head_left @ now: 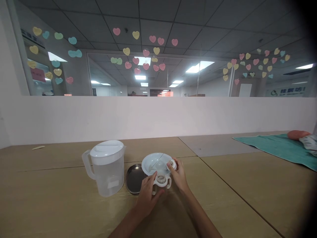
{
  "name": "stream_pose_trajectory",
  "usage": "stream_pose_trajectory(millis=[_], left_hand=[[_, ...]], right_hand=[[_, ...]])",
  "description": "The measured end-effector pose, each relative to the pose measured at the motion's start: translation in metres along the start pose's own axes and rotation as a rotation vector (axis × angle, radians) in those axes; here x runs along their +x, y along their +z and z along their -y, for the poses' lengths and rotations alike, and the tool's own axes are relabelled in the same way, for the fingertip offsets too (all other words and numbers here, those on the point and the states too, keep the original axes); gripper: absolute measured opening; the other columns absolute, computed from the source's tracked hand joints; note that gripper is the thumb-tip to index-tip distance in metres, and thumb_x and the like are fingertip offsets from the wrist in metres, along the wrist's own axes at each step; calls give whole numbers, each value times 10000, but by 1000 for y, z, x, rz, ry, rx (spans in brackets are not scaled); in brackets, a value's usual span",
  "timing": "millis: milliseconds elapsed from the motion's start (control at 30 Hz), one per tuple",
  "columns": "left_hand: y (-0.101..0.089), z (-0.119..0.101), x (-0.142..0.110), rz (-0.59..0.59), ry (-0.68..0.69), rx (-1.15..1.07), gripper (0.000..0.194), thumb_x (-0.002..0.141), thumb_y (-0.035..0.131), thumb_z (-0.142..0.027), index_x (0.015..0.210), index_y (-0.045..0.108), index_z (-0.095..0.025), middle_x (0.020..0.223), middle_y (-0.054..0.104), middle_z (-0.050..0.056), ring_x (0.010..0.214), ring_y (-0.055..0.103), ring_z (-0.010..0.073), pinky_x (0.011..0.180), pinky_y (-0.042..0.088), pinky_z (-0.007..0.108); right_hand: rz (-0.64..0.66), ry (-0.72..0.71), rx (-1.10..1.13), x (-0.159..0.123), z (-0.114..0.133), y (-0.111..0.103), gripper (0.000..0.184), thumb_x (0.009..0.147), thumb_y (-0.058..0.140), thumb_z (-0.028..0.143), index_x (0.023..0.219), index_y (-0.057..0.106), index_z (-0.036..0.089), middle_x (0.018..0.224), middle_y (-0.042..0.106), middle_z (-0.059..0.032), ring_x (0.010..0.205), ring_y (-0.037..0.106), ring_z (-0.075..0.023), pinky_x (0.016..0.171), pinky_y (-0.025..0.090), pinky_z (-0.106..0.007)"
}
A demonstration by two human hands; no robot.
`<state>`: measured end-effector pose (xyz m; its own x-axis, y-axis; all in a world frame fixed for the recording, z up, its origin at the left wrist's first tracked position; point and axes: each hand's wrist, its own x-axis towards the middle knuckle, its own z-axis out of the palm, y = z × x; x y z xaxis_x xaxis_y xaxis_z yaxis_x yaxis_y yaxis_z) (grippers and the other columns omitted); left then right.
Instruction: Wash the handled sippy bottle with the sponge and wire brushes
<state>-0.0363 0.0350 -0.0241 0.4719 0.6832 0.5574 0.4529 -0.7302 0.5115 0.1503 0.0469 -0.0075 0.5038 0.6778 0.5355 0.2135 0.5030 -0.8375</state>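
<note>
My left hand [148, 195] is wrapped round a small baby bottle [161, 181] with white side handles, standing open-topped on the wooden table [61, 211]. My right hand [178, 175] pinches the bottle's white screw ring with its teat [171, 164] just above and to the right of the bottle, over the edge of a white plate [153, 162]. A clear dome-shaped cap [159, 164] lies on that plate.
A translucent white lidded jug [107, 167] stands to the left. A round metal dish [133, 179] lies between jug and bottle. A teal cloth [279, 145] with an orange object [297, 134] lies far right. A low white partition runs behind the table.
</note>
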Motion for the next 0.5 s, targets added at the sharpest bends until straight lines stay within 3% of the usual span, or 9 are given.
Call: stream_pose_trajectory(millis=[133,500], left_hand=[[0,0,0,-1,0,2,630,815,497,-491,1371,323,-249,1298,487,98,1202,429,242,1034,353,433],[-1,-2,0,25,-17,-32,615,826,483,-482,1371,316,-250,1309,467,96,1215,411,239,1043,341,435]], right_hand=[[61,-22,-75,-2,6,-2,404,757,578,518,967,614,175,947,551,-64,878,566,-199,803,464,-308],[107,-43,-106,-7,8,-2,281,783,544,440,897,492,189,766,577,-5,701,552,-170,667,450,-280]])
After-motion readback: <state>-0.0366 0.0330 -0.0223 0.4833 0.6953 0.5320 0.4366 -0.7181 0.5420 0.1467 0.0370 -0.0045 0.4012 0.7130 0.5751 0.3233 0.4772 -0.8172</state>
